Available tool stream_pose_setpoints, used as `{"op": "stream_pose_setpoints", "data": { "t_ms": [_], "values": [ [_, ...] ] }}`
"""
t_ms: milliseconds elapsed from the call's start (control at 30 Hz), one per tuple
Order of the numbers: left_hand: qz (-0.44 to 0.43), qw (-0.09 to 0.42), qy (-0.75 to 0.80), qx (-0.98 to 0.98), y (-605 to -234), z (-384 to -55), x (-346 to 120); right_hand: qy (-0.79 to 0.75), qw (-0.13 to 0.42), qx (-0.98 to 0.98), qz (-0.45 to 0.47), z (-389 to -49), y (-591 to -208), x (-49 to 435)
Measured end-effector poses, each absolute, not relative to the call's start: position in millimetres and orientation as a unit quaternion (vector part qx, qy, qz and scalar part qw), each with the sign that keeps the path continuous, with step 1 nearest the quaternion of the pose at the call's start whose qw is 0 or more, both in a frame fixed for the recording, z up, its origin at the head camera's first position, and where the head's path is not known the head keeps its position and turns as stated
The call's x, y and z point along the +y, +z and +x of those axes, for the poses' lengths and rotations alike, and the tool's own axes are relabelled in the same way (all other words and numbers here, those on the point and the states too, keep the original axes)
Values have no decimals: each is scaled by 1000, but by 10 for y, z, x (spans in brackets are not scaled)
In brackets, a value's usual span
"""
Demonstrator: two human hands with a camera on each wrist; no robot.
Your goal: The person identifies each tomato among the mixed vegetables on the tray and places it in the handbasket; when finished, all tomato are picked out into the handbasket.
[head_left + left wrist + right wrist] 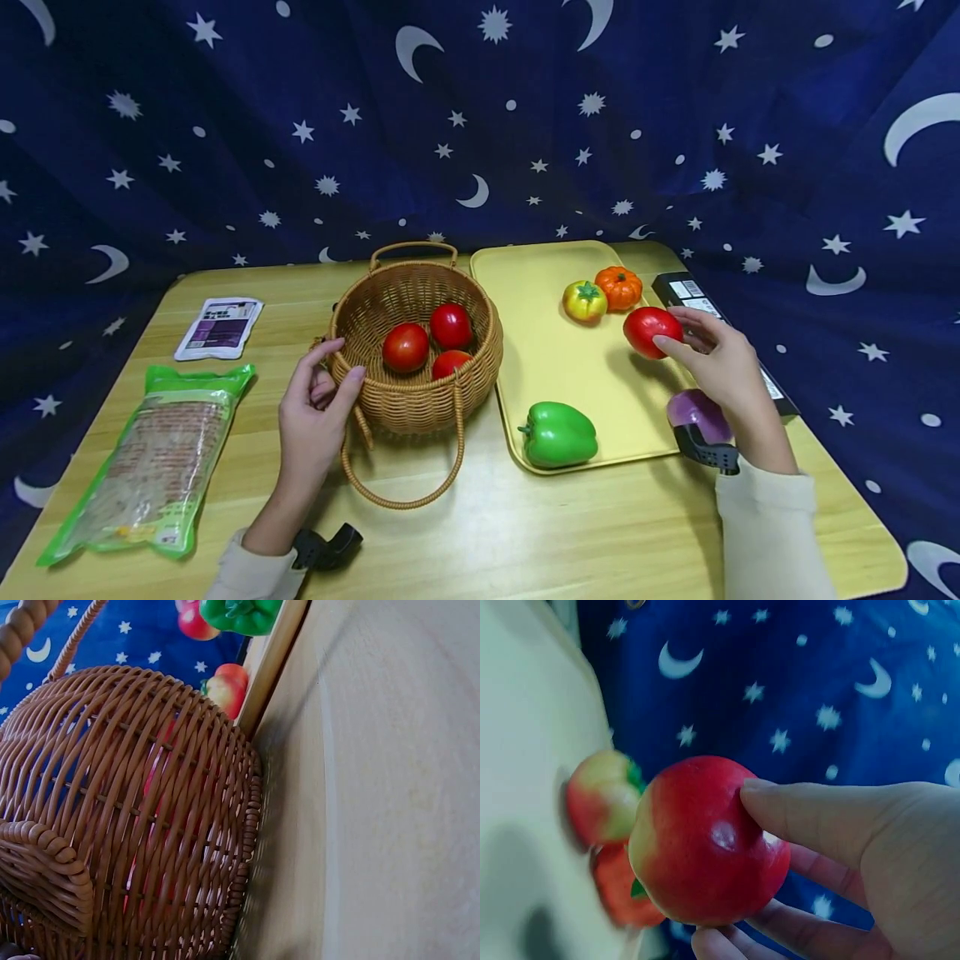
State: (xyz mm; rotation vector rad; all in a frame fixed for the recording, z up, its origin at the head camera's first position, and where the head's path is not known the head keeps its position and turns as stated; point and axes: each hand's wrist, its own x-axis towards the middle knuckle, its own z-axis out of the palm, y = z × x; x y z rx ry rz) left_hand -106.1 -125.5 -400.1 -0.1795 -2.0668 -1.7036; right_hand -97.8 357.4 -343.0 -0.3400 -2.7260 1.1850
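Observation:
My right hand (714,357) holds a red round fruit (651,331) above the yellow tray, thumb on one side and fingers on the other. Up close in the right wrist view, the red fruit (709,840) has a yellowish patch; its exact kind is unclear. My left hand (318,404) is at the left rim of a wicker basket (420,408), thumb and index finger spread at the edge. Inside the basket lie a tomato (406,347) and two other red fruits (451,325). Woven basket wall (135,802) fills much of the left wrist view.
The yellow tray (540,350) bears a green bell pepper (558,434), a yellow-green fruit (584,301) and an orange pumpkin (619,287). A purple item (697,414) sits below my right hand, near a black box (678,287). Leftward lie a green-edged packet (161,458) and a white-purple pouch (219,328).

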Motion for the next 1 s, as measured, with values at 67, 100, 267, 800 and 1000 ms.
{"op": "stream_pose_setpoints", "data": {
  "t_ms": [67, 100, 267, 800, 1000],
  "values": [
    [-64, 227, -619, -749, -4001, -1061, -1256, 398, 75, -909, -95, -1003, -3338, 3514],
    [-62, 226, -618, -750, -3994, -1058, -1253, 398, 74, -910, -88, -1018, -3289, 3481],
    [-56, 223, -619, -751, -3859, -991, -1202, 401, 67, -912, -47, -1134, -3045, 3286],
    [-69, 236, -622, -743, -4026, -1080, -1246, 471, 18, -875, 109, -1643, -2721, 2332],
    [-70, 230, -629, -739, -4026, -1072, -1258, 487, -10, -858, 162, -1797, -2638, 2006]
  ]
}}
